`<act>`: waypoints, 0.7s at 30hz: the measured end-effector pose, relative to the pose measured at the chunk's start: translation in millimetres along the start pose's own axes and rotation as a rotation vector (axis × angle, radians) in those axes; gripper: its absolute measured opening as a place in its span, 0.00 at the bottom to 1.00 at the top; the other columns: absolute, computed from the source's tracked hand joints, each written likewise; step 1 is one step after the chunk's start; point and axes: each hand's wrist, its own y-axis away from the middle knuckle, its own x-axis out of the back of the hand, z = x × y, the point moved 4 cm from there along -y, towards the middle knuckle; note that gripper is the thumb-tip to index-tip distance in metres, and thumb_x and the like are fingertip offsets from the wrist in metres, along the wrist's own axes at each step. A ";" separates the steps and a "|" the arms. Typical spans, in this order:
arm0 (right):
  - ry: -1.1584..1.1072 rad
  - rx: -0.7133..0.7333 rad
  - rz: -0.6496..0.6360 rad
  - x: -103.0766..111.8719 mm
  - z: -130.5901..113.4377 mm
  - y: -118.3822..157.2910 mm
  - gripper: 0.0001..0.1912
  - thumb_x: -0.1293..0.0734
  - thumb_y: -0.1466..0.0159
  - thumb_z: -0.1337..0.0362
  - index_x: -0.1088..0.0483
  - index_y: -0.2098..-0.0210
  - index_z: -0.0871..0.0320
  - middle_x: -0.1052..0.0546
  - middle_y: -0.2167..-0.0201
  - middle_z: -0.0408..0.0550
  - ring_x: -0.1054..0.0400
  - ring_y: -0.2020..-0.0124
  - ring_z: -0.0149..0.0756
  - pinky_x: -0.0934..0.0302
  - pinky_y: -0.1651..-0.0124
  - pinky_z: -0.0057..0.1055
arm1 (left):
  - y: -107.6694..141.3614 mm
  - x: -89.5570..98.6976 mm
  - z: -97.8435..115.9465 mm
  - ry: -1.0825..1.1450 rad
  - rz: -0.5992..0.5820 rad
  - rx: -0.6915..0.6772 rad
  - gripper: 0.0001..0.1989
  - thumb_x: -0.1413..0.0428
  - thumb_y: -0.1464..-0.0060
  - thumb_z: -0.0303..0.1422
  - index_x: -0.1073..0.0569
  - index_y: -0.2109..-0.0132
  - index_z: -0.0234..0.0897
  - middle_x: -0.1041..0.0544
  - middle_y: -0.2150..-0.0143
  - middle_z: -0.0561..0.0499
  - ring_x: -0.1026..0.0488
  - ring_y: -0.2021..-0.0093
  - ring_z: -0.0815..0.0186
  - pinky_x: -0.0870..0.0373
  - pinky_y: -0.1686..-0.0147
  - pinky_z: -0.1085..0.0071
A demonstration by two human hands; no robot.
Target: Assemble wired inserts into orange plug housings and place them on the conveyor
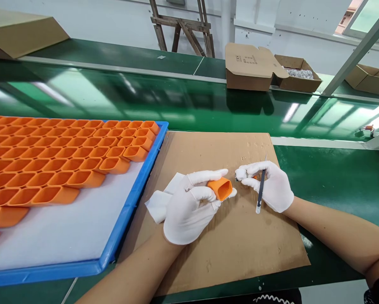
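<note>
My left hand (192, 207), in a white glove, is closed around a small hollow orange plastic sleeve (220, 188). The sleeve's open end faces me, tilted to the right. To its right, my gloved right hand (268, 185) is closed, with a slim dark pen-like tool (261, 190) across its fingers. That tool has a pale lower end and a thin upper tip; its exact kind cannot be made out. A bit of orange shows between the right fingers. Both hands are over a cardboard sheet (240, 249), and a folded white cloth or paper (159, 204) lies beside my left hand.
At left, a blue-rimmed tray (126, 215) holds rows of orange sleeves (59, 156). Behind the green work surface (328, 177), a raised ledge carries a cardboard box (248, 67) and an open box (299, 82) of whitish pieces. A slanted metal post (357, 50) rises at right.
</note>
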 end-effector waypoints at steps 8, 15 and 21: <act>0.073 0.198 0.086 -5.2 -26.6 1.2 0.13 0.23 0.44 0.75 0.25 0.66 0.51 0.18 0.65 0.43 0.23 0.61 0.40 0.29 0.53 0.48 | 3.1 3.4 7.0 -0.281 0.097 -0.396 0.12 0.33 0.55 0.24 0.28 0.71 0.41 0.18 0.55 0.49 0.20 0.61 0.60 0.16 0.62 0.61; -0.230 -0.398 -0.069 -25.3 -31.8 2.3 0.10 0.29 0.49 0.71 0.31 0.83 0.56 0.27 0.78 0.43 0.43 0.76 0.31 0.44 0.71 0.34 | 3.1 -3.0 3.8 -0.555 0.032 -0.569 0.13 0.36 0.50 0.23 0.34 0.70 0.41 0.19 0.59 0.49 0.20 0.64 0.63 0.20 0.65 0.65; -0.035 -0.347 -0.095 -15.7 -25.3 2.0 0.16 0.30 0.46 0.69 0.38 0.85 0.54 0.40 0.83 0.38 0.50 0.78 0.31 0.48 0.71 0.34 | 5.3 -4.2 -7.8 -0.586 0.028 -0.517 0.11 0.37 0.49 0.27 0.33 0.71 0.42 0.19 0.60 0.51 0.20 0.63 0.62 0.21 0.64 0.62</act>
